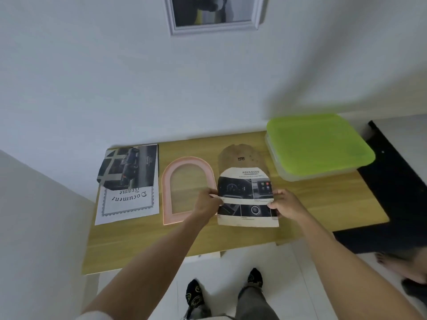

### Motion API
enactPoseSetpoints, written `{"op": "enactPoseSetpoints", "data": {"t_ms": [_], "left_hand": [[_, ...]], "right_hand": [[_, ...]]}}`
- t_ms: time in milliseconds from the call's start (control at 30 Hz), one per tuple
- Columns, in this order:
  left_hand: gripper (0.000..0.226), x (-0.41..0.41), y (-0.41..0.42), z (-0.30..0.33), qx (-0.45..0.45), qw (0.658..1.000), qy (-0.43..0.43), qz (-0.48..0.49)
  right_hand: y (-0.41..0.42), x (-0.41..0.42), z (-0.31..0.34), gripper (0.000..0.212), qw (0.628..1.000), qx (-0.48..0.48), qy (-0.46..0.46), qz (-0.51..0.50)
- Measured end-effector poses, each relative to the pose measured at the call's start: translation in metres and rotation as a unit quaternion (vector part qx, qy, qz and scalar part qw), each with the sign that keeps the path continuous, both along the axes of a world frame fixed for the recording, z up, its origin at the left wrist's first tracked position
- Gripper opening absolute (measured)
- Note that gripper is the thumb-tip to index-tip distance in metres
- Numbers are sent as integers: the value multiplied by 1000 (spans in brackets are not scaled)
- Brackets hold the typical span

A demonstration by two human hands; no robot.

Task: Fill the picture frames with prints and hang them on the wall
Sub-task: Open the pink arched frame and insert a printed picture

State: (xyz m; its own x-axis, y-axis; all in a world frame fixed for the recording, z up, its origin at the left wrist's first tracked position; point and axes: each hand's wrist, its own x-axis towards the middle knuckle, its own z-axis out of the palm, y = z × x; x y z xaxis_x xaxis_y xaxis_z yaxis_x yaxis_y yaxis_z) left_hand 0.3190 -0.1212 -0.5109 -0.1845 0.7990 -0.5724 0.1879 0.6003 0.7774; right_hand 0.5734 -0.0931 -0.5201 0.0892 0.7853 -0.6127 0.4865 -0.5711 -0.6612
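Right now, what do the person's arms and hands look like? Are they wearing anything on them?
Both forearms are bare, with no watch, bracelet or glove in view. The left hand and right hand show no rings that can be made out. Only at the bottom edge, on the left arm, does a bit of white sleeve show.

Soft, dim, bluish daylight, with no glare. A broad grey shadow falls across the wall [346,65] at upper right. Wide-angle distortion bends the worktop [323,204] edges and stretches the corners. The whole view is slightly blurred; small print is unreadable.
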Motion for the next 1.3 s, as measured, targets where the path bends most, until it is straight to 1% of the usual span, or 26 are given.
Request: {"op": "enactPoseSetpoints", "data": {"t_ms": [100,167,300,367,500,600,667,733,800,867,933,1000,1167,1233,1300], "left_hand": [[17,46,3,-10,-29,997,14,-72],[23,80,3,-13,-50,993,20,-106],[27,146,3,-19,-81,988,18,-130],[23,175,4,-29,-86,986,30,-137],[26,220,5,-46,-56,986,99,-122],[27,236,6,-46,-16,978,163,-127],[35,243,8,-45,11,961,220,-167],[42,246,8,-44,37,927,294,-229],[47,247,7,-46,83,891,348,-279],[53,246,8,-50,138,853,376,-336],[58,246,9,-53,162,820,380,-395],[57,246,10,-54,155,812,376,-419],[51,245,15,-51,160,811,373,-422],[46,241,16,-51,175,812,373,-414],[39,233,18,-50,200,818,370,-391]], "right_hand": [[-6,50,-10,40,998,-13,-56,25],[-9,82,-15,40,996,-28,-80,37],[-15,143,-16,40,990,-47,-112,67],[-12,171,-17,40,987,-45,-128,85],[-3,209,-23,40,981,-32,-167,99],[2,216,-30,41,969,6,-216,123],[6,217,-30,42,952,36,-267,145],[9,215,-29,47,930,64,-315,176],[11,211,-31,56,910,101,-339,214],[14,206,-33,62,893,126,-344,261],[16,203,-36,64,879,117,-352,299],[17,201,-38,64,875,108,-357,310],[18,202,-39,67,860,120,-378,322],[18,199,-37,66,849,154,-388,324],[18,193,-34,58,845,211,-370,324]]}}
